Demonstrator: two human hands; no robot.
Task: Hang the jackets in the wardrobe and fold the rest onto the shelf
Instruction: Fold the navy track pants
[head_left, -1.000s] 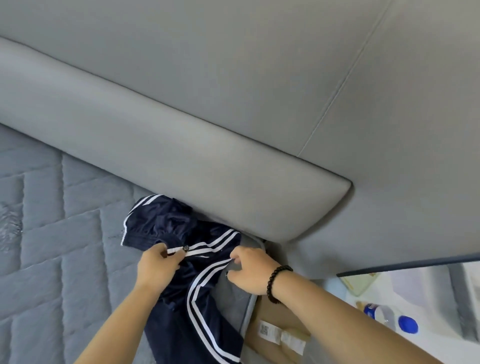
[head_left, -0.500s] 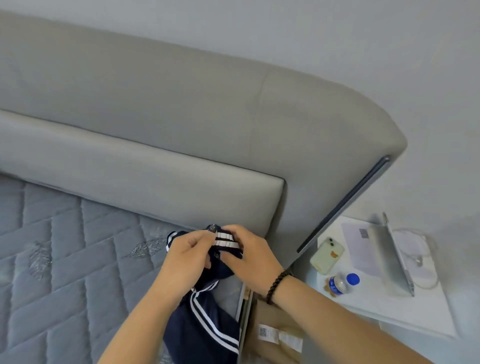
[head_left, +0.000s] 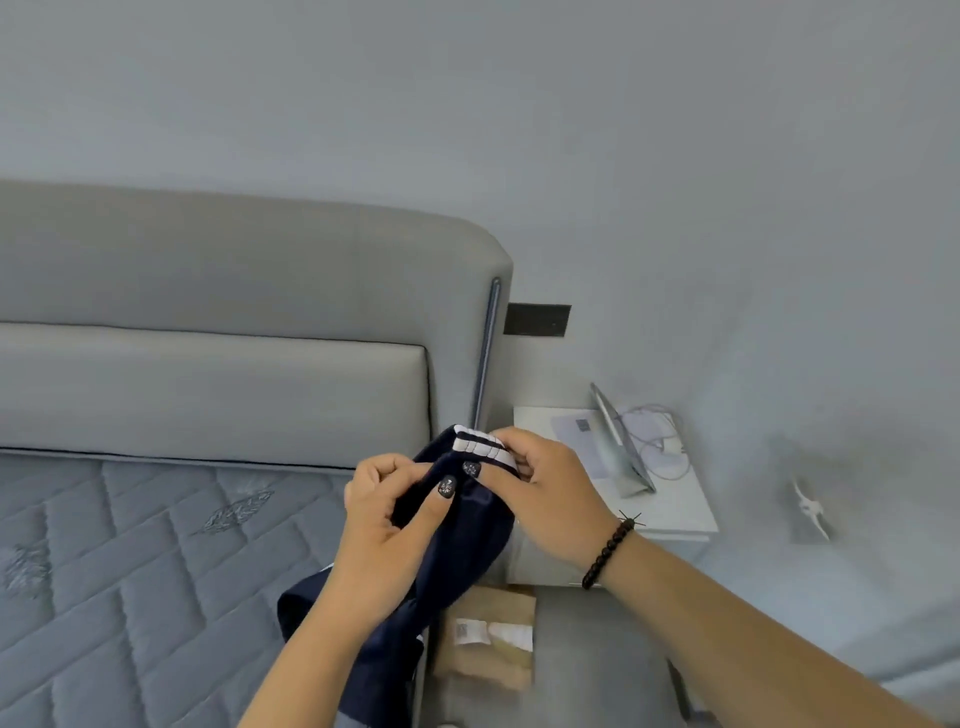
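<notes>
At the far left, the grey quilted mattress of the bed (head_left: 130, 561) is seen lying against the padded grey upholstered headboard (head_left: 218, 364); it probably serves as the laying-out place for the clothes. Over its right-hand edge the navy blue garment with white stripes (head_left: 457, 551) is held raised, its lower part hanging down towards the mattress edge, so that its shape can be sorted out in the air. The left hand (head_left: 384, 525) is closed on the dark cloth, the thumb and fingers (head_left: 445, 491) pinching a fold below the striped band. Just to the right, the right hand (head_left: 550, 493), with a black beaded bracelet (head_left: 605, 553) at its wrist, is clenched on the white-striped ribbed edge (head_left: 480, 447), which is gathered between its fingertips. The two grips sit close together, presumably so that the hem or cuff can be found and straightened. Whether this is a jacket to be hung or a piece to be folded cannot be told. Neither the wardrobe nor the shelf is in view. Below the hands a brown cardboard parcel with a white label (head_left: 488, 634) lies on the floor. Farther right, a white bedside surface (head_left: 670, 514) carries a propped grey tablet (head_left: 621, 441) and a white cable (head_left: 660, 441)
</notes>
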